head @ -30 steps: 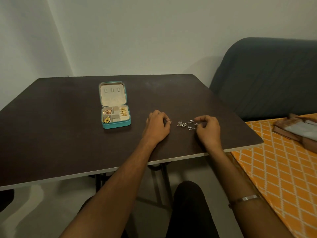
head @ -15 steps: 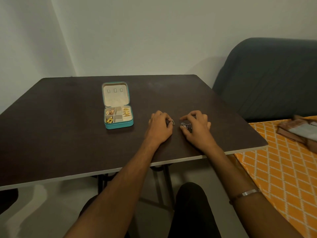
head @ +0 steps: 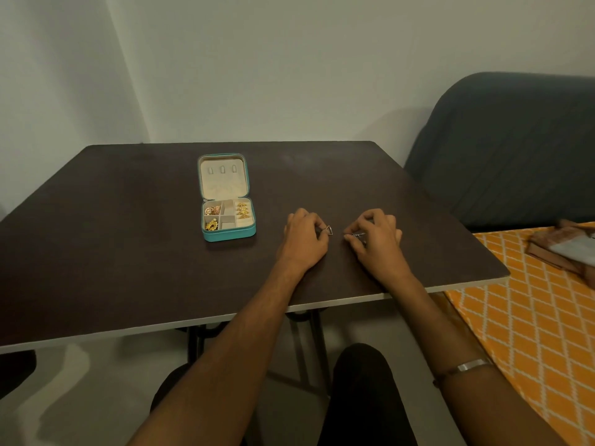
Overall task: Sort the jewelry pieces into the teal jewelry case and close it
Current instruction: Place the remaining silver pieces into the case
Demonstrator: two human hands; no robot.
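Note:
The teal jewelry case point(head: 229, 234) lies open on the dark table point(head: 128, 252), its cream lid folded back. Gold pieces fill some of its compartments: earrings point(head: 242, 210) at the right, a round piece point(head: 212, 225) at the front left. My left hand point(head: 304, 238) rests on the table right of the case and pinches a small silver triangular piece point(head: 328, 230). My right hand point(head: 375, 238) sits close beside it, fingers curled over a silver jewelry piece point(head: 355, 235) that is mostly hidden under them.
A dark grey sofa back point(head: 502, 149) stands at the right behind the table. An orange patterned cloth point(head: 528, 317) with folded brown fabric point(head: 566, 249) lies lower right. The table's front edge point(head: 225, 318) runs near my forearms. Walls close off the back.
My right hand slid left over the silver jewelry, gathered it under its fingers and now holds it. My left hand stayed in place with the triangular piece.

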